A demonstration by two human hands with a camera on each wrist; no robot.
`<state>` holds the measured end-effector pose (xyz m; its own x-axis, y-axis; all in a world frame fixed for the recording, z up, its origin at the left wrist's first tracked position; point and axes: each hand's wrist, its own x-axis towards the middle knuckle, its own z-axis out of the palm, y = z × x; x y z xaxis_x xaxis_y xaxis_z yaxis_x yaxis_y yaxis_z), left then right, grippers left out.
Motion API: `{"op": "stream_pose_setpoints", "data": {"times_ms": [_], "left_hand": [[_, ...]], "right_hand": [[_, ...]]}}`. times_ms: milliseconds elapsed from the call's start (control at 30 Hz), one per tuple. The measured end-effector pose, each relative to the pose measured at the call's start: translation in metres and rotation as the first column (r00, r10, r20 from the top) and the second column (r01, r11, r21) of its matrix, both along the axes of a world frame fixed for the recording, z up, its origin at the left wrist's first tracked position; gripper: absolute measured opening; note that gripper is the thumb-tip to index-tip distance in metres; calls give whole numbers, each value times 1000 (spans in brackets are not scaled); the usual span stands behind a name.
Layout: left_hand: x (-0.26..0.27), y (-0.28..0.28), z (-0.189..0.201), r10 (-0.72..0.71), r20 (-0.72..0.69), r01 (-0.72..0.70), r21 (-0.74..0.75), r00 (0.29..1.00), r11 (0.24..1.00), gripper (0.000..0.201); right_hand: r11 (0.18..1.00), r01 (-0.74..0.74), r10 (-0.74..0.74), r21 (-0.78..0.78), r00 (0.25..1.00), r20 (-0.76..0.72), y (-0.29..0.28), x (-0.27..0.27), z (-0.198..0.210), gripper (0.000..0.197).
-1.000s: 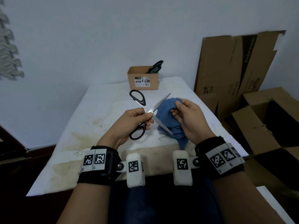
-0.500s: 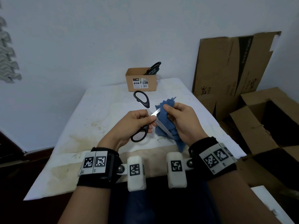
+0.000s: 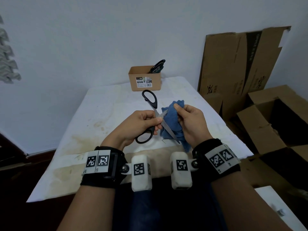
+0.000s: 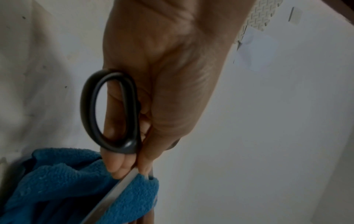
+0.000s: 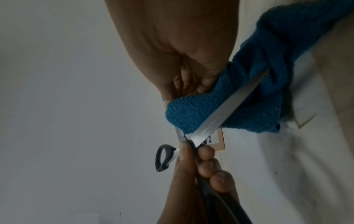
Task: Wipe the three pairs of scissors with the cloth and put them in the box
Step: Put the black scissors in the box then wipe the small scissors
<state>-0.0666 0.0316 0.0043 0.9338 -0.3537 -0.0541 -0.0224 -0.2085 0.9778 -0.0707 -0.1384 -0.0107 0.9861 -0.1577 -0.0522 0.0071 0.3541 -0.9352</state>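
Observation:
My left hand (image 3: 141, 124) grips black-handled scissors (image 3: 150, 100) near the pivot, blades spread wide apart; the near handle loop (image 4: 109, 112) lies against my fingers. My right hand (image 3: 188, 124) holds a blue cloth (image 3: 171, 117) bunched round one blade, close to the pivot. The other blade (image 5: 229, 106) crosses the front of the cloth (image 5: 193, 112) and points toward me. A small brown box (image 3: 145, 79) stands at the table's far edge with dark scissor handles (image 3: 157, 65) sticking out of it.
The white, stained table (image 3: 100, 114) stretches from my lap to the wall. Flattened cardboard (image 3: 236, 64) leans on the wall at the right, and open cartons (image 3: 275, 117) sit on the floor beside the table.
The right hand slid the cloth along the far blade from its tip toward the pivot, covering it. The scissors tilted more upright and the far handle rose.

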Motion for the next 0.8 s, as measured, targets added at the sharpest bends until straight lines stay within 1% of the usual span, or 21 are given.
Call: {"op": "stream_pose_setpoints", "data": {"times_ms": [133, 267, 367, 533, 667, 733, 800], "left_hand": [[-2, 6, 2, -4, -12, 4, 16, 1000, 1000, 16], [-3, 17, 1, 81, -12, -81, -23, 997, 996, 17], [-2, 18, 2, 114, -18, -115, -52, 993, 992, 19], [2, 11, 1, 137, -11, -138, -80, 990, 987, 15], [2, 6, 2, 167, 9, -165, -113, 986, 980, 18], [3, 4, 3, 164, 24, -160, -108, 986, 981, 18], [3, 3, 4, 144, 38, -140, -99, 989, 985, 17]], "right_hand": [[998, 68, -68, -5, 998, 3, -10, 6, 0, 31], [991, 112, -111, 72, 994, -12, -27, 13, 2, 21], [992, 46, -41, 116, 998, -50, -25, 13, 2, 20], [984, -84, 97, 154, 992, -81, -9, 13, 8, 18], [977, -189, 195, 104, 980, -50, -5, 11, 12, 11], [967, -243, 245, 73, 969, -24, -4, 8, 13, 16], [964, -263, 263, 31, 965, -9, -3, 8, 12, 24]]}}
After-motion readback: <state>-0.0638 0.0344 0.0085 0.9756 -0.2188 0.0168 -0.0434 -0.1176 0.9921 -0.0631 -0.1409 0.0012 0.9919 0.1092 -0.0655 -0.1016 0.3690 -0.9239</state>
